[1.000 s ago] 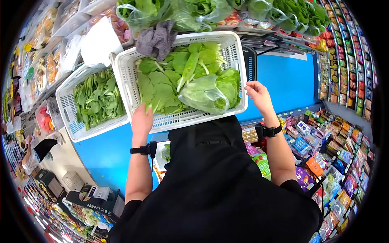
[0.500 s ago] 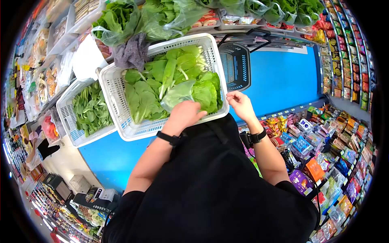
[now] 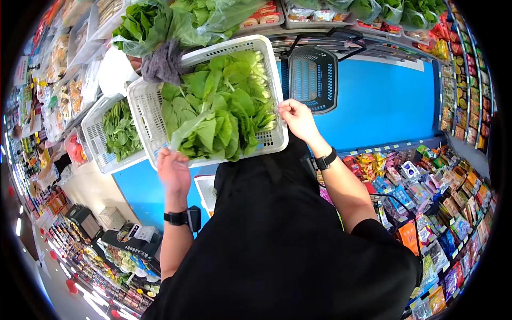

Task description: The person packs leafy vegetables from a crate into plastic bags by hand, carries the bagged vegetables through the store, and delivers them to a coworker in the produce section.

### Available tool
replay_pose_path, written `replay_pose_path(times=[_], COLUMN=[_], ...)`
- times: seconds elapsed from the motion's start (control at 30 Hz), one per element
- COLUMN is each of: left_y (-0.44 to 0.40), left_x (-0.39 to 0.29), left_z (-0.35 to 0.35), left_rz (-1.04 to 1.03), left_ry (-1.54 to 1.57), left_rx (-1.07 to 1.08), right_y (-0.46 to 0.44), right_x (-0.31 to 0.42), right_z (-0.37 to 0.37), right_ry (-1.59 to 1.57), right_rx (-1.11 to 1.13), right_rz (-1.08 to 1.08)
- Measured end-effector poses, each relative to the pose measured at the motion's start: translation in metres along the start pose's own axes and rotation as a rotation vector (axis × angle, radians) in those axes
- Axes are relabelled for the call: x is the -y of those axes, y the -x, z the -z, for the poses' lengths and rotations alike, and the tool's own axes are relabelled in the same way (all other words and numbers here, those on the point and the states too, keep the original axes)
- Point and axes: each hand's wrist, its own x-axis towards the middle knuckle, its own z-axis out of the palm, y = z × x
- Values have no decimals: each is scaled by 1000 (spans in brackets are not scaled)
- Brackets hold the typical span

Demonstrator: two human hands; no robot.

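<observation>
A white basket [image 3: 207,163] full of leafy greens [image 3: 226,109] is tilted in front of my body. At its lower left corner, my left hand [image 3: 173,166] has its fingers curled round the end of a clear plastic bag [image 3: 188,129], which lies over the leaves. The fingers of my right hand [image 3: 292,112] are closed at the basket's right rim. Pale stems show at the right side of the greens. A grey cloth [image 3: 163,62] hangs over the upper left corner.
A second white basket [image 3: 111,166] with greens stands at the left. A dark shopping basket [image 3: 330,80] sits at the upper right on the blue surface [image 3: 384,109]. Bagged vegetables [image 3: 140,24] line the top, and packaged snacks [image 3: 405,197] fill the right side.
My left hand has moved from over the greens down to the left rim. The bagged lettuce no longer shows; leafy greens cover that place. My right hand has stayed at the rim.
</observation>
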Motion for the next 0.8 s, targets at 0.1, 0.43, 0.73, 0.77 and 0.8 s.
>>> replay_pose_path(times=[0.1, 0.43, 0.73, 0.77, 0.8], left_y=[8, 16, -5, -7, -8], left_x=[-42, -114, -130, -132, -134], left_z=[10, 42, 81, 85, 89], left_rz=[7, -93, -67, -68, -76], left_ry=[153, 317, 473, 483, 487], left_rx=[26, 298, 339, 335, 334], right_y=[-8, -39, -63, -69, -69], right_x=[6, 20, -25, -52, -57], right_z=[-8, -60, -131, -134, -136], right_ry=[11, 704, 1758, 1809, 1857], right_rx=[27, 286, 864, 831, 799], right_rz=[8, 176, -82, -46, -9])
